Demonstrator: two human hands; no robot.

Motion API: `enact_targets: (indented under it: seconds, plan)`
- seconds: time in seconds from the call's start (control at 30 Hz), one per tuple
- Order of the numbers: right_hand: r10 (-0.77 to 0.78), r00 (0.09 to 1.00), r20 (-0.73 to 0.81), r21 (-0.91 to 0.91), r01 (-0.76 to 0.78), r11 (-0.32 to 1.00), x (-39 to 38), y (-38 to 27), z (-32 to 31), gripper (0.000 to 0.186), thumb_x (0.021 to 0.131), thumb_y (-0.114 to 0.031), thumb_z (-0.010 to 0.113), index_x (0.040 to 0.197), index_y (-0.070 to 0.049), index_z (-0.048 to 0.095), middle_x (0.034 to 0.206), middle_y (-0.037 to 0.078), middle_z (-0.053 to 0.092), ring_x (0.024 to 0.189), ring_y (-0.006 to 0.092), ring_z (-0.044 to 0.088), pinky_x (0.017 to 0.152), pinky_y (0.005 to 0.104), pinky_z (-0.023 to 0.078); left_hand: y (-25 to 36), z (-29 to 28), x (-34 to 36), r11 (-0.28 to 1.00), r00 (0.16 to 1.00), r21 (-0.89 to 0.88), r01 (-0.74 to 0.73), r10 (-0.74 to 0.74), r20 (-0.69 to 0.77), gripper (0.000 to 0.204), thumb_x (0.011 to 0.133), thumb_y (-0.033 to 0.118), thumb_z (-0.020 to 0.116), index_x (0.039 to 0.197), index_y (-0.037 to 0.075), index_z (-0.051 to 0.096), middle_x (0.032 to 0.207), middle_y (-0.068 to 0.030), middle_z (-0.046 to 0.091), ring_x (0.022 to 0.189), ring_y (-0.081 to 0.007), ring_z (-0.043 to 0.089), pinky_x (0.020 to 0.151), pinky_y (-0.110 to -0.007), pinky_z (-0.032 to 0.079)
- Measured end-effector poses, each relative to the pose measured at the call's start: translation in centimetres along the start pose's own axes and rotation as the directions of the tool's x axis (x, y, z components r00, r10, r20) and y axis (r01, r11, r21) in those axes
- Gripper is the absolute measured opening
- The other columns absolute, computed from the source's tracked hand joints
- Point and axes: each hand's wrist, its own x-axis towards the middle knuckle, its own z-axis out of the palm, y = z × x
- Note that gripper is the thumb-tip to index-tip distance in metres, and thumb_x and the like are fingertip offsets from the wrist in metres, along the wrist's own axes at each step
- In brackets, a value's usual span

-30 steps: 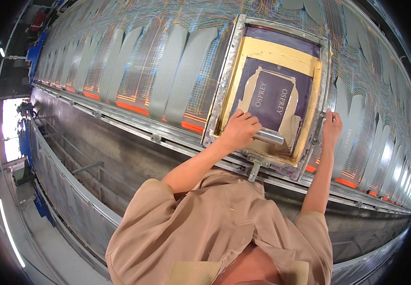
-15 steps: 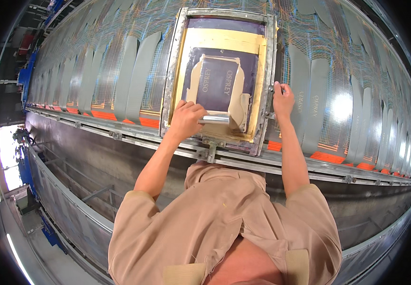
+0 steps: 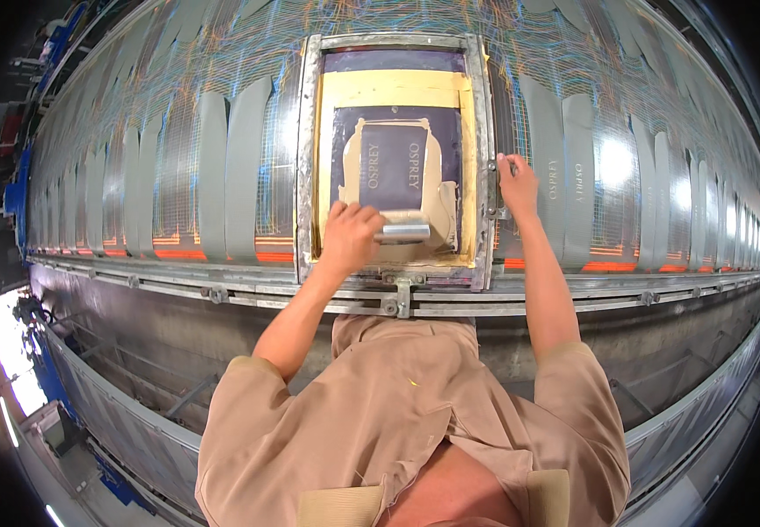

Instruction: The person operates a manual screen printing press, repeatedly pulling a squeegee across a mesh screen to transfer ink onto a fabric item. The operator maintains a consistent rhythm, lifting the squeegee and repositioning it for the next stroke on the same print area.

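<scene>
A silk-screen printing frame with metal sides lies on a long table in front of me. Its dark purple mesh carries lettering and is bordered by yellow tape. Cream-coloured ink is smeared in an arch over the mesh. My left hand is closed around one end of a metal-edged squeegee, which rests across the lower mesh. My right hand has its fingers curled against the frame's right side, by a small bolt; the exact contact is partly hidden.
Grey fabric strips lie in rows on the table to both sides, over a surface marked with coloured lines. A metal rail runs along the table's near edge, and a bracket on the screen frame meets it. Another long table edge lies behind me.
The view has turned slightly, so the frame looks straighter. My left hand still grips the squeegee low on the mesh, and my right hand stays at the frame's right side.
</scene>
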Motion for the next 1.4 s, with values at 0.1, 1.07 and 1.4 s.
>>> enact_targets:
  seconds: [0.1, 1.07, 1.4]
  plan:
    - [0.048, 0.997, 0.059, 0.063, -0.052, 0.997, -2.1, 0.6, -2.7, 0.034, 0.100, -0.031, 0.069, 0.126, -0.010, 0.069, 0.085, 0.008, 0.072, 0.069, 0.0146, 0.062, 0.068, 0.0342, 0.049, -3.6, 0.9, 5.4, 1.000, 0.999, 0.019, -0.003, 0.004, -0.038, 0.023, 0.065, 0.014, 0.081, 0.087, 0.013, 0.074, 0.088, -0.0036, 0.069, 0.086, -0.0242, 0.064, 0.084, -0.043, 0.043]
    - [-0.498, 0.847, -0.187, -0.470, 0.368, 0.802, -13.6, 26.4, -25.5, 0.009, 0.088, -0.014, 0.065, 0.089, -0.007, 0.069, 0.091, 0.012, 0.065, 0.096, 0.0343, 0.064, 0.092, 0.0474, 0.048, 4.8, -3.3, 1.0, 0.963, 0.923, 0.177, 0.204, -0.249, 0.292, 0.031, 0.067, 0.004, 0.078, 0.097, 0.012, 0.074, 0.097, -0.0064, 0.070, 0.102, -0.0310, 0.063, 0.093, -0.045, 0.042]
    - [-0.496, 0.848, -0.187, -0.360, 0.411, 0.838, -13.8, 29.9, -24.5, 0.026, 0.087, -0.027, 0.052, 0.088, -0.007, 0.069, 0.087, 0.011, 0.067, 0.085, 0.0328, 0.066, 0.094, 0.0507, 0.049, 6.8, -2.1, 3.5, 0.923, 0.811, 0.287, 0.256, -0.367, 0.456, 0.033, 0.067, -0.004, 0.071, 0.099, 0.005, 0.063, 0.101, -0.0100, 0.064, 0.103, -0.0308, 0.058, 0.098, -0.042, 0.035]
